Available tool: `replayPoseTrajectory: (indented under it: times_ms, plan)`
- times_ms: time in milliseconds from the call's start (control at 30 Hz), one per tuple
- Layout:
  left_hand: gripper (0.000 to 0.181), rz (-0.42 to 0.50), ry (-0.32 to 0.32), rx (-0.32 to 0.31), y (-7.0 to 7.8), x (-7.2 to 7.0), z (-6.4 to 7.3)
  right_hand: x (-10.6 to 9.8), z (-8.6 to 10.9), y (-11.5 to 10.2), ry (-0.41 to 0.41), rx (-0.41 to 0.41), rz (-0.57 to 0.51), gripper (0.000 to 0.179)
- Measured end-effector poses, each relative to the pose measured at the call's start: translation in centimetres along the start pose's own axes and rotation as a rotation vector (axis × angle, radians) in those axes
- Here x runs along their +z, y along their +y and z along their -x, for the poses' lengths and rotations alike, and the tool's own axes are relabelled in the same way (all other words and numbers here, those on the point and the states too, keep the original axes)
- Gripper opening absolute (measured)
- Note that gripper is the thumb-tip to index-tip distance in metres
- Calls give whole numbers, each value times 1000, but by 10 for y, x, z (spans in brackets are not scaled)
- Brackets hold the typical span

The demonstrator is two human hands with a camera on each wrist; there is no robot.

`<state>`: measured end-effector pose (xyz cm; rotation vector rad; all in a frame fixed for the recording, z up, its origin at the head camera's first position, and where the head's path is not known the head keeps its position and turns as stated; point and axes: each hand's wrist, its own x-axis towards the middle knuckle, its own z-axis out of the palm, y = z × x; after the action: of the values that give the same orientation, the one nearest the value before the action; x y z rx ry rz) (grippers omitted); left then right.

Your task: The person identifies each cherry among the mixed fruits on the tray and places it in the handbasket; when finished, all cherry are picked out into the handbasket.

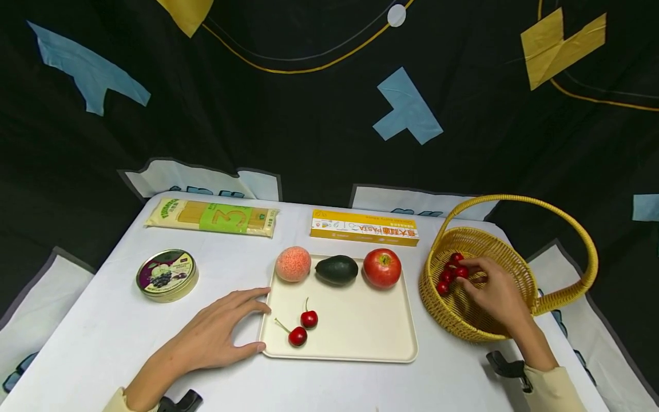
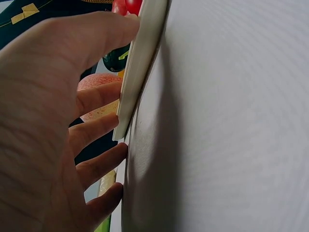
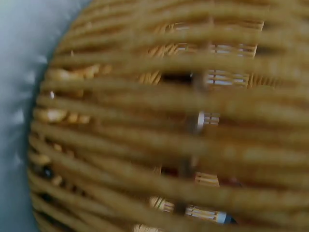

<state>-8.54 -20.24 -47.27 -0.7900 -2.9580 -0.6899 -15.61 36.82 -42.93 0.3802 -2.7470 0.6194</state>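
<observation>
My left hand (image 1: 218, 332) lies at the left edge of the cream tray (image 1: 360, 343), its thumb and fingers spread and touching the rim. On the tray, two stemmed cherries (image 1: 297, 336) lie at the left front. A peach (image 1: 293, 264), a dark green avocado (image 1: 336, 269) and a red apple (image 1: 382, 268) line its back edge. Inside the wicker basket (image 1: 448, 317), my right hand (image 1: 494, 292) pinches a cherry (image 1: 461, 272) between thumb and fingers. Several other cherries (image 1: 444, 287) are beside it. The right wrist view shows only blurred basket weave (image 3: 169, 106), hiding the hand.
A round tin (image 1: 167, 276) stands left of the tray. Behind are a noodle packet (image 1: 213, 217) and a yellow pasta box (image 1: 364, 227). The basket's tall handle (image 1: 587, 246) arches over the right side. A black curtain hangs beyond the white table (image 1: 103, 337).
</observation>
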Motion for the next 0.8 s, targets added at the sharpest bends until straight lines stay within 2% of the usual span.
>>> replayPoseTrajectory:
  times_ms: [400, 800]
  plan:
    - [51, 3, 1, 0, 0, 0, 1, -4, -6, 18, -59, 63, 21, 37]
    - [52, -3, -4, 0, 1, 0, 1, 1, -7, 21, -158, 156, 12, 34]
